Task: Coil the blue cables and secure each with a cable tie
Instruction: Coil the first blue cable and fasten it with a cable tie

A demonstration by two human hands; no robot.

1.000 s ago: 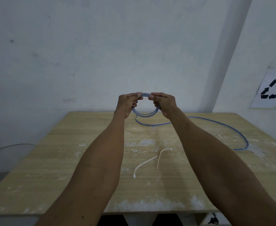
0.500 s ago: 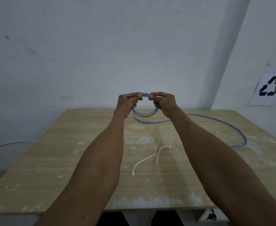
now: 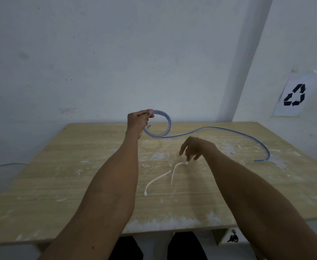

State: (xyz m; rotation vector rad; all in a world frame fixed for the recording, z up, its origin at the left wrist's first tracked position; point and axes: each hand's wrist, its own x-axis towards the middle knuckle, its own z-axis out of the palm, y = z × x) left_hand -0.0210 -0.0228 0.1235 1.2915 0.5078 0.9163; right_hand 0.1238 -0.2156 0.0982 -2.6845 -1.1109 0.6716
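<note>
A light wooden table [image 3: 60, 194] with a pale grain fills the lower half of the frame, its near edge running across the bottom. White powdery smears [image 3: 158, 156] mark its middle, and more white patches [image 3: 172, 221] lie along the near edge. Behind it stands a plain whitish wall [image 3: 97, 53] with a few small dark specks and scuffs. A darker vertical band [image 3: 247, 62] runs down the wall at the upper right. On the right, a sheet of white paper bearing a black recycling sign [image 3: 294, 95] is stuck to the wall. At the far left a thin pale wire [image 3: 2, 166] curves along the wall. A small dark bunch of keys [image 3: 232, 238] hangs below the table's edge at the lower right.
</note>
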